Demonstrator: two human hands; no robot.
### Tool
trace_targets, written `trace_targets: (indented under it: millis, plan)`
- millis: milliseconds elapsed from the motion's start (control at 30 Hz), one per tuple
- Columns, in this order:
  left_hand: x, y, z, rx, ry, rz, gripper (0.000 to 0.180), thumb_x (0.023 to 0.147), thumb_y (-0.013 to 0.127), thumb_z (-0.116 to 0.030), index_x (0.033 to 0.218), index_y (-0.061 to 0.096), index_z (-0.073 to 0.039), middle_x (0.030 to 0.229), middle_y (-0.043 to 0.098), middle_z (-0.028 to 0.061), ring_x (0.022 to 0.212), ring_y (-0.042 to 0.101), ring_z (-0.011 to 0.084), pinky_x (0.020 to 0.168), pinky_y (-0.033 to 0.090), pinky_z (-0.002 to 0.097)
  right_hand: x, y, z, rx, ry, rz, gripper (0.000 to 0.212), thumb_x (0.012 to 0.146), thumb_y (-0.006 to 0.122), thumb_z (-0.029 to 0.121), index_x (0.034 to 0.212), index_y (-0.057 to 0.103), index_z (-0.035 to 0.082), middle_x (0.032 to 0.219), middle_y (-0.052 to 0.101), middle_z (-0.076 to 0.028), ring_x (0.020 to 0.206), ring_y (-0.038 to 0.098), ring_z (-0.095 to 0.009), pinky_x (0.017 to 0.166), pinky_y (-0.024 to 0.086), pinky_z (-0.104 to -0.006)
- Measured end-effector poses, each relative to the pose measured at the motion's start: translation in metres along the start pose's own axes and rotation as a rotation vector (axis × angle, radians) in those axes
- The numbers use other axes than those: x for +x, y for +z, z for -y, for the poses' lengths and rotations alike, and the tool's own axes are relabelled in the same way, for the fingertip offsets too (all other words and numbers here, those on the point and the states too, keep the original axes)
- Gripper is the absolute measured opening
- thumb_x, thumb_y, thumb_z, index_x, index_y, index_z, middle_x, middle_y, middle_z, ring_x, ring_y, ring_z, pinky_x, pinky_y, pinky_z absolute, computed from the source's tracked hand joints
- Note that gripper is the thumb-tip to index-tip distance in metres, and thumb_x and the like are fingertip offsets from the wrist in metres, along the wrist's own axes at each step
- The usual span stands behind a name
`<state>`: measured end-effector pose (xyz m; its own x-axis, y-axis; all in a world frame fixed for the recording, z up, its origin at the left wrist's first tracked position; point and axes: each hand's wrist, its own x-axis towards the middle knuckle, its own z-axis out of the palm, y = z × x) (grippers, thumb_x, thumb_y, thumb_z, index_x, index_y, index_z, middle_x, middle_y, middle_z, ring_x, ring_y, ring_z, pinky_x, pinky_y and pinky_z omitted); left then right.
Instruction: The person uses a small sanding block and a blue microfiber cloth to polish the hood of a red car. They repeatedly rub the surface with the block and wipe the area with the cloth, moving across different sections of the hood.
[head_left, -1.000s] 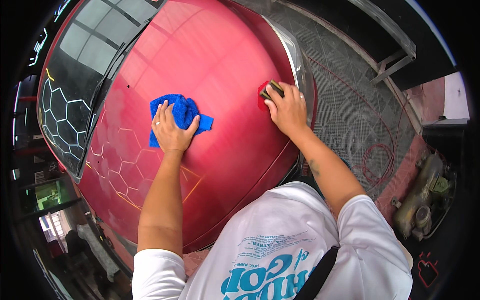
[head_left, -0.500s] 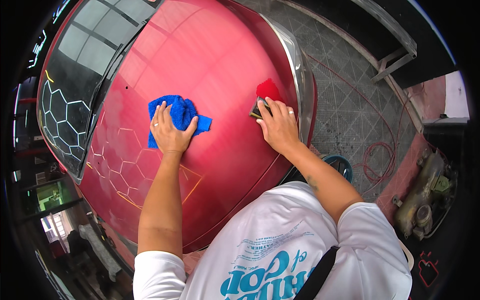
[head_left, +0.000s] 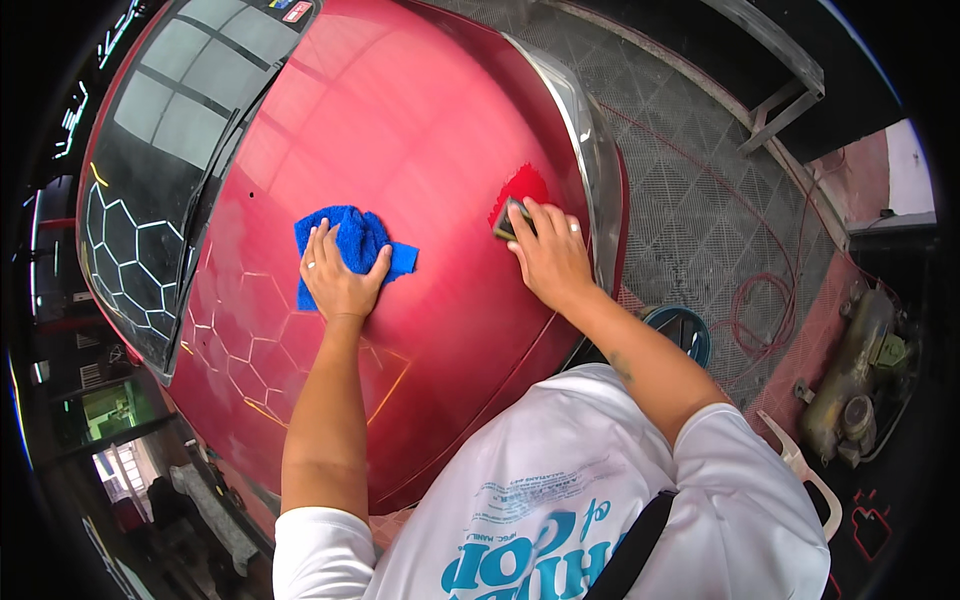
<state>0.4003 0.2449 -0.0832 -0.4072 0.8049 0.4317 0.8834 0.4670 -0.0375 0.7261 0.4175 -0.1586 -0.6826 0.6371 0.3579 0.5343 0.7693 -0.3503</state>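
The hood (head_left: 400, 120) of a red car spreads out before me, dull and hazy in places. My left hand (head_left: 342, 282) rests on a blue microfiber cloth (head_left: 350, 228), its fingers and thumb around the bunched fabric; a flap sticks out past the thumb. Farther right, near the hood's front edge, my right hand (head_left: 556, 262) grips a small dark applicator block (head_left: 506, 222) with a yellowish edge, pressed to the paint. Just beyond the block lies a bright, deep red patch (head_left: 526, 183) with a jagged border. The block's underside is hidden.
At left is the windshield (head_left: 130, 240) with its wiper, reflecting hexagonal lights. A blue-rimmed bucket (head_left: 690, 325) stands by the car's front, on the grey grated floor (head_left: 680, 220). A red hose (head_left: 760, 310) lies coiled there, near an air compressor (head_left: 850, 390).
The bright red patch has grown wider, with a more jagged outline. My right hand and the block have shifted slightly left and down; the cloth sits slightly lower in view.
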Motion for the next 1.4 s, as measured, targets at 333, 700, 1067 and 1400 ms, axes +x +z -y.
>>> trace_targets:
  millis: [333,700,1067,1400]
  plan:
    - [0.000,0.001,0.000,0.004,0.016,-0.034,0.098,0.088,0.097,-0.062,0.156,0.066,0.001,0.171,0.065,0.0212,0.163,0.057,0.0431,0.133,0.042,0.0585,0.002,-0.004,-0.002,0.010,0.002,0.020,0.059,0.109,0.080,0.027,0.161,0.065,0.002,0.159,0.069,-0.021,0.139,0.065,-0.038,0.115,0.052,-0.0577]
    - [0.001,-0.001,-0.002,-0.012,-0.006,-0.040,0.096,0.085,0.096,-0.068,0.150,0.072,-0.003,0.169,0.067,0.0201,0.162,0.057,0.0432,0.133,0.042,0.0598,0.004,-0.012,-0.018,-0.009,-0.032,0.112,0.056,0.109,0.080,0.027,0.159,0.067,0.005,0.161,0.069,-0.019,0.145,0.064,-0.038,0.119,0.051,-0.0588]
    - [0.001,0.002,0.001,-0.006,0.002,-0.065,0.096,0.085,0.096,-0.070,0.149,0.073,-0.002,0.166,0.069,0.0207,0.161,0.058,0.0434,0.133,0.043,0.0603,0.001,-0.014,-0.024,0.090,-0.096,0.021,0.061,0.109,0.081,0.026,0.165,0.066,0.005,0.165,0.066,-0.018,0.149,0.062,-0.040,0.122,0.050,-0.0594]
    - [0.000,0.004,0.003,0.006,0.013,-0.065,0.097,0.084,0.097,-0.069,0.150,0.073,-0.003,0.168,0.068,0.0203,0.161,0.057,0.0434,0.134,0.042,0.0597,0.003,-0.012,-0.021,0.055,-0.085,0.041,0.059,0.110,0.080,0.026,0.164,0.066,0.005,0.165,0.066,-0.019,0.148,0.062,-0.039,0.122,0.050,-0.0598]
